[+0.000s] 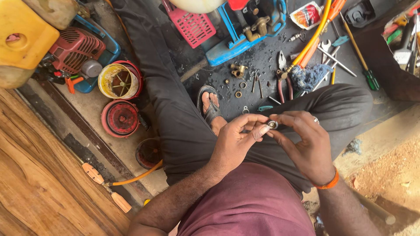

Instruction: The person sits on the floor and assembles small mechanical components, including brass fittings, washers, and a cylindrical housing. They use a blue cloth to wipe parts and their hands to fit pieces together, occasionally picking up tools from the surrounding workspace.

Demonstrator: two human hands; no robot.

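Here both hands pinch one small metal ring [272, 125]: left hand [236, 142] steadies, right hand [306, 140] grips. Best kept over the lap; loose washers [238, 94] lie below.

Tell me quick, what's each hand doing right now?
Left hand: grip closed, fingertips pinching a small round metal part.
Right hand: grip closed on the same small round metal part, from the other side.
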